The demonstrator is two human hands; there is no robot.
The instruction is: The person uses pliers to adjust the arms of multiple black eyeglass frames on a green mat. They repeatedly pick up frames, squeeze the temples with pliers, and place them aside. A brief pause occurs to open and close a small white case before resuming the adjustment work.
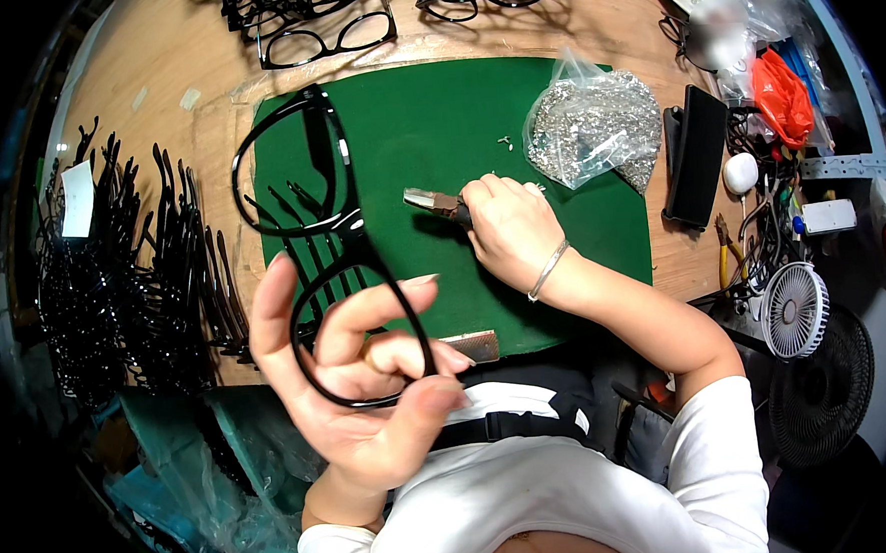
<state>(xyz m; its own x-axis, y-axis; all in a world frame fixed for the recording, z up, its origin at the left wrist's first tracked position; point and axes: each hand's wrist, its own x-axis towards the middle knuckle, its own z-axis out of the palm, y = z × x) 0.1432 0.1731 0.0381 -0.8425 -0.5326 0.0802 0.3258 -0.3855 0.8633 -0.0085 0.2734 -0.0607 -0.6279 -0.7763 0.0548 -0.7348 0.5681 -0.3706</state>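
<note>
My left hand (372, 445), raised close to the view, has its fingers curled around the lower rim of a black eyeglass frame (350, 224). The frame stands nearly upright, one rim above the other; a dark strip shows through the upper rim, and I cannot tell if it is attached. Over the green mat (404, 108), my right hand (511, 228) is closed around a pair of pliers (439, 205), jaws toward the left. Their handles are mostly hidden in the fist. Several black temple arms (327, 258) lie on the mat behind the held frame.
A clear bag of small silvery parts (595, 118) lies at the mat's right, with a few loose pieces (504, 141) beside it. Black temple arms (123, 283) crowd the left; eyeglass frames (325, 37) are piled at the far edge. A black case (695, 158) and white fan (795, 308) stand right.
</note>
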